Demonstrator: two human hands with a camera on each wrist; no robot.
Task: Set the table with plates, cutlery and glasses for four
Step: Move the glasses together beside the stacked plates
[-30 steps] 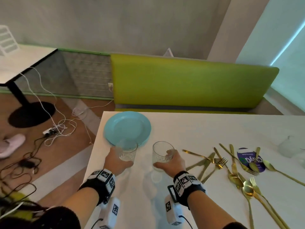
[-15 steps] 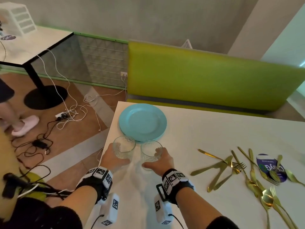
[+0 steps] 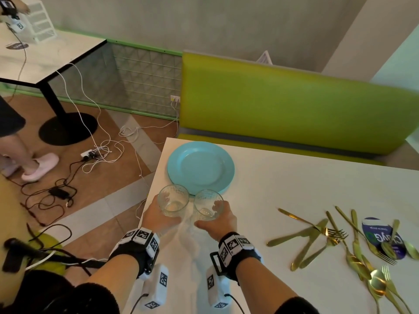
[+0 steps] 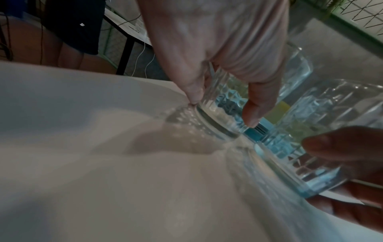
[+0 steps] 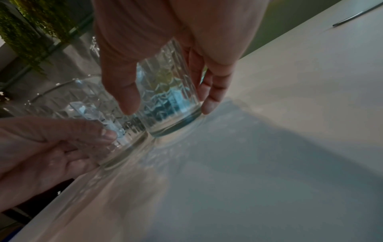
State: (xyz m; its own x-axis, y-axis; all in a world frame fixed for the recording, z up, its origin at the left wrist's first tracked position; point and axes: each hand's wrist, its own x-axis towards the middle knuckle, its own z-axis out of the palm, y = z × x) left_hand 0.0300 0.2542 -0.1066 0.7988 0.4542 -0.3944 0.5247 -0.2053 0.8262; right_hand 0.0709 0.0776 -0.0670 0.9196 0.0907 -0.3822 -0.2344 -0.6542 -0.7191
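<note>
Two clear patterned glasses stand side by side on the white table (image 3: 283, 189), just in front of a light blue plate (image 3: 200, 167). My left hand (image 3: 163, 219) grips the left glass (image 3: 173, 200) low on its side. My right hand (image 3: 215, 223) grips the right glass (image 3: 207, 207) the same way. In the left wrist view my left hand (image 4: 222, 111) wraps the left glass (image 4: 223, 98), with the right glass (image 4: 315, 131) beside it. In the right wrist view my right hand (image 5: 168, 108) holds the right glass (image 5: 165, 91). Gold cutlery (image 3: 317, 241) lies scattered to the right.
The table's left edge (image 3: 147, 200) runs close to my left hand. A green bench (image 3: 283, 103) stands behind the table. A round blue sticker (image 3: 383, 236) lies under some cutlery. Cables (image 3: 97, 152), another table (image 3: 45, 62) and a person's slippered foot (image 3: 38, 166) are at the left.
Both hands have brought the glasses together and leftward, up to the plate's near rim. The glasses were a hand's width apart a second ago and now almost touch.
</note>
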